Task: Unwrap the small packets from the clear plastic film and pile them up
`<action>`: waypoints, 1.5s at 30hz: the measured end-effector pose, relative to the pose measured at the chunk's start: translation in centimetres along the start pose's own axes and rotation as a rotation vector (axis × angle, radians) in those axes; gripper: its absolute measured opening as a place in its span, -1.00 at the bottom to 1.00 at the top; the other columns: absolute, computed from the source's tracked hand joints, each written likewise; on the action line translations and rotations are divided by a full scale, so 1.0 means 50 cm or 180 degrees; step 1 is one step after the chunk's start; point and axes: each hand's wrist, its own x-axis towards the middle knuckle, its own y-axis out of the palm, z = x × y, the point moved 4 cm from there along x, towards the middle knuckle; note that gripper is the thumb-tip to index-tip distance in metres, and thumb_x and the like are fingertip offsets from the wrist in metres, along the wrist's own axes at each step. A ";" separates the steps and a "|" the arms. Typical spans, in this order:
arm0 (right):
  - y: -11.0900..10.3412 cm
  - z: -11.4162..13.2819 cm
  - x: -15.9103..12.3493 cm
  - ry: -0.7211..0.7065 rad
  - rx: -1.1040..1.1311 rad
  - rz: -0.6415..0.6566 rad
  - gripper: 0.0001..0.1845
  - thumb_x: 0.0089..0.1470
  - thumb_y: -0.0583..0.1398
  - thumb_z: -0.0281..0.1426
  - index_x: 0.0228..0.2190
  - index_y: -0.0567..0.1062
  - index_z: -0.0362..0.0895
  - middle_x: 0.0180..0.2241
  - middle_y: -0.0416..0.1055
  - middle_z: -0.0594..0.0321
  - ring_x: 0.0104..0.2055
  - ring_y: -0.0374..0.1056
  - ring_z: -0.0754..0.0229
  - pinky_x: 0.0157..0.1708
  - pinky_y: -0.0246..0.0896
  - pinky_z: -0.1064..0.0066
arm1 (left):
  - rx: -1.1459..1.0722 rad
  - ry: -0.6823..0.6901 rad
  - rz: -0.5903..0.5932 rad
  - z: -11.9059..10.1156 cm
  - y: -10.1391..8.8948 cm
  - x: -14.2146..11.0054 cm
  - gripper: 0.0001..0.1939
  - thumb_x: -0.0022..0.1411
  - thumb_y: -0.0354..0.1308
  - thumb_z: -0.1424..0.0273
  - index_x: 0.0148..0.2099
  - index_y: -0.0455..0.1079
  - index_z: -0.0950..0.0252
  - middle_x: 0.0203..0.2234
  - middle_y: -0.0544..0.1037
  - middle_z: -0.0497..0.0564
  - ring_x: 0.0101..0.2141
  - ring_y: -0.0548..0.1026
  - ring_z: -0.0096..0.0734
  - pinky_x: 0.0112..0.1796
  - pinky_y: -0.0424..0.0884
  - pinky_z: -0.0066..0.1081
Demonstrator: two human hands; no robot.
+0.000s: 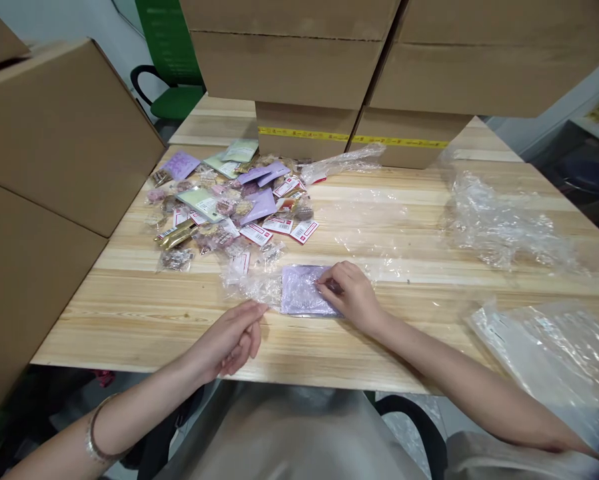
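Note:
A flat purple packet [303, 293] in shiny clear plastic lies on the table in front of me. My right hand [354, 300] rests over its right part, thumb and fingers pinched together; what is between them is hidden. Crumpled clear plastic bag [262, 288] spreads from the packet's left edge. My left hand [239, 337] is at the near edge of that plastic, thumb and index finger closed on it, other fingers curled. Beyond my left hand is a pile of small bagged items [229, 207], with purple and green packets and white barcode cards with red borders.
Large cardboard boxes [304, 73] stand at the table's back, and more boxes [54, 133] are at the left. Crumpled clear plastic [504, 220] and a stack of clear bags [544, 347] lie on the right. A green chair [174, 100] is behind the table.

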 end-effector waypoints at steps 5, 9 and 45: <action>-0.007 0.031 -0.016 -0.0417 -0.0506 0.0173 -0.88 0.21 0.15 -0.44 -0.29 0.51 -0.12 -0.31 0.56 0.14 -0.27 0.44 0.10 -0.24 0.31 0.25 | 0.1858 0.1272 -0.0676 -0.069 0.006 0.012 -0.53 0.39 -0.13 0.03 -0.32 0.36 0.29 -0.67 0.41 -0.08 -0.67 0.38 -0.46 -0.63 0.30 -0.51; -0.009 0.055 -0.043 -0.0686 -0.0651 0.0483 -0.81 0.09 0.11 -0.48 -0.33 0.54 -0.15 -0.31 0.55 0.05 -0.19 0.45 0.00 -0.10 0.34 0.11 | 0.3835 0.3088 -0.1089 -0.093 0.069 0.025 -0.70 0.39 -0.09 0.41 0.02 0.41 0.32 0.03 0.47 0.26 0.07 0.42 -0.05 0.00 0.42 -0.08; -0.207 -0.045 -0.122 0.1472 0.0909 -0.0085 -0.73 0.10 0.29 -0.27 -0.14 0.58 -0.05 -0.23 0.60 0.16 -0.30 0.54 0.09 -0.48 0.52 0.33 | 0.2101 0.3696 0.0209 -0.208 0.079 0.088 -0.58 0.39 0.07 0.29 0.24 0.20 0.21 -0.02 0.53 0.12 -0.09 0.54 -0.33 -0.10 0.49 -0.35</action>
